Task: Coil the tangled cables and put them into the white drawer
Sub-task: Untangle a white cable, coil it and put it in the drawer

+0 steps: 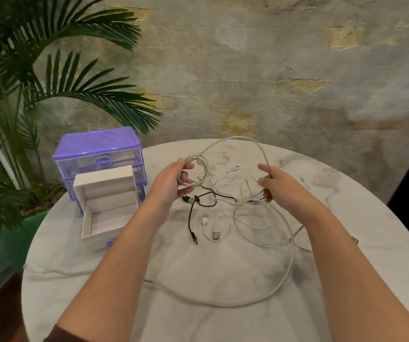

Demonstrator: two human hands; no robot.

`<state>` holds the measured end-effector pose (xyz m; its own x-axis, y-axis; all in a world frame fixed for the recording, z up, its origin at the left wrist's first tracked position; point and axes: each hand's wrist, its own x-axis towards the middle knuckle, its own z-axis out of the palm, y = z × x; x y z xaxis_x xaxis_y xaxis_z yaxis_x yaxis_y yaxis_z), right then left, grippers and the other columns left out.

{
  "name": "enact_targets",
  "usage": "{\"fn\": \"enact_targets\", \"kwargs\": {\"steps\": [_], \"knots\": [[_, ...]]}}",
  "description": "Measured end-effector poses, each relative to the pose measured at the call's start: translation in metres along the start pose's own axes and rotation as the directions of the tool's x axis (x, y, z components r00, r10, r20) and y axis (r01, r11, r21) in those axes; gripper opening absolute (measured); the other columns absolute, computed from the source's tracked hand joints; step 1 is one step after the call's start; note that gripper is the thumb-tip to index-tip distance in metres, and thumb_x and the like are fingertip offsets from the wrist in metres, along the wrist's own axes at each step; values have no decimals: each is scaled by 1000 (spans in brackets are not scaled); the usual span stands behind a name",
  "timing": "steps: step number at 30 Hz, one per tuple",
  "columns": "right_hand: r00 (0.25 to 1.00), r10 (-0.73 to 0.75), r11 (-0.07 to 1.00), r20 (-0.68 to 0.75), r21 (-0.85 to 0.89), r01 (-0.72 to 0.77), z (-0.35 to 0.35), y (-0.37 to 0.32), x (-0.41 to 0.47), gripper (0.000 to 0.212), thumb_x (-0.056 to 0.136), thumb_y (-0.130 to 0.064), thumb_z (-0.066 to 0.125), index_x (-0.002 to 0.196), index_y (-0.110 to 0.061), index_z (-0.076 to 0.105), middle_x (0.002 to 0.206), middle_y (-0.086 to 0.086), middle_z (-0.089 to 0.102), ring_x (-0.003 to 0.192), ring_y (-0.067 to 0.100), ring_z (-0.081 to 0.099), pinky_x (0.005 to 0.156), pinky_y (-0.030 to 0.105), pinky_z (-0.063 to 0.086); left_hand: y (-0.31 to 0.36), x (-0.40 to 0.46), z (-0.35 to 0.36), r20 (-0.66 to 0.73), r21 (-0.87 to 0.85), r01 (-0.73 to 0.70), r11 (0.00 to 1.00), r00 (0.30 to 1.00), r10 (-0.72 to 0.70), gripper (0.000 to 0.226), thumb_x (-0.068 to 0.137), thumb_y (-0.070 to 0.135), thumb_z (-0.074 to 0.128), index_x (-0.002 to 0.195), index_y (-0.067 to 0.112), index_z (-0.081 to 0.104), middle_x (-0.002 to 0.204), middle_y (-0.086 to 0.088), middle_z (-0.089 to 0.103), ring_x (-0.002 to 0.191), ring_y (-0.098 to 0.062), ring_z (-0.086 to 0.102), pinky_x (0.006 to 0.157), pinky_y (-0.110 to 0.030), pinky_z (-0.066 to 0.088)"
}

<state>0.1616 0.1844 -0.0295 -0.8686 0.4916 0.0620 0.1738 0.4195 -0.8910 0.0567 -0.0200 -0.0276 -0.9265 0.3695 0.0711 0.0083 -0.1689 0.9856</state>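
Note:
My left hand [171, 182] grips a small coil of long white cable [199, 172] above the table. From the coil the same cable arcs up and over to my right hand [276, 182], which pinches it, then trails down in a wide loop [289, 262] across the table. Between my hands lies a tangle: a black cable [192, 213] with USB plugs and short white cables [219, 227]. The white drawer [107, 206] stands pulled out and open at the left, with nothing inside.
A purple drawer unit [99, 151] with clear drawers stands behind the white drawer at the table's left rim. The round marble table [210, 275] backs onto a rough wall. A potted palm [25, 95] stands to the left, off the table.

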Motion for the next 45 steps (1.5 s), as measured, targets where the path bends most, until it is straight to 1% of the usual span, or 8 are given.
{"fn": "enact_targets", "kwargs": {"steps": [6,16,21,25,28,33,39,45], "knots": [[976,-156,822,-153,528,214,8,-13,-5,29,103,-10,44,127,-8,59,89,5,59,76,18,63,77,26,59,0,-7,3,185,41,-5,999,983,-3,27,100,27,46,95,15,70,72,1,53,68,-10,55,61,-18,53],[975,-219,717,45,685,130,21,-15,-7,26,99,-9,50,122,-4,61,97,11,69,75,18,68,72,25,58,-9,-12,21,118,200,-161,967,983,139,15,96,23,57,91,25,71,72,7,63,62,-3,56,62,-17,50],[973,-165,908,160,411,86,27,-16,-11,23,96,-22,57,113,-16,70,101,1,76,88,8,64,77,26,43,-12,-11,25,104,252,-223,942,974,202,19,95,23,59,84,34,70,70,4,62,65,-9,53,67,-25,52],[955,-174,906,241,418,60,26,-22,-13,19,84,-22,62,94,-15,76,112,-12,70,92,12,60,90,40,34,-11,-10,23,76,285,-253,924,968,241,25,96,23,57,80,38,69,69,4,62,64,-10,54,72,-33,55],[941,-181,892,287,451,33,29,-22,-14,36,77,-20,68,113,-19,68,105,-2,70,96,13,62,93,37,37,-10,-9,23,66,300,-254,919,967,246,27,97,23,56,78,38,68,69,5,62,65,-10,55,76,-37,56],[980,-165,941,108,316,123,41,-21,-14,61,75,-4,80,128,-23,57,109,0,62,85,16,67,80,26,54,-9,-6,22,53,352,-223,909,974,219,24,100,20,50,87,24,70,75,7,66,71,-10,58,73,-29,56],[992,-121,989,-27,77,123,42,-19,-12,33,74,-26,84,104,-17,73,68,-8,66,56,-1,58,64,19,48,-5,-1,17,-6,250,-94,964,995,98,25,103,20,40,100,13,64,83,4,65,76,-8,57,73,-23,52],[983,-123,986,-137,-130,106,35,-18,-11,5,79,-25,80,82,-25,76,69,-17,63,64,-3,56,57,15,38,2,1,9,-53,-59,60,996,997,-63,28,105,17,36,90,9,58,85,-3,61,80,-12,56,78,-27,52]]}}
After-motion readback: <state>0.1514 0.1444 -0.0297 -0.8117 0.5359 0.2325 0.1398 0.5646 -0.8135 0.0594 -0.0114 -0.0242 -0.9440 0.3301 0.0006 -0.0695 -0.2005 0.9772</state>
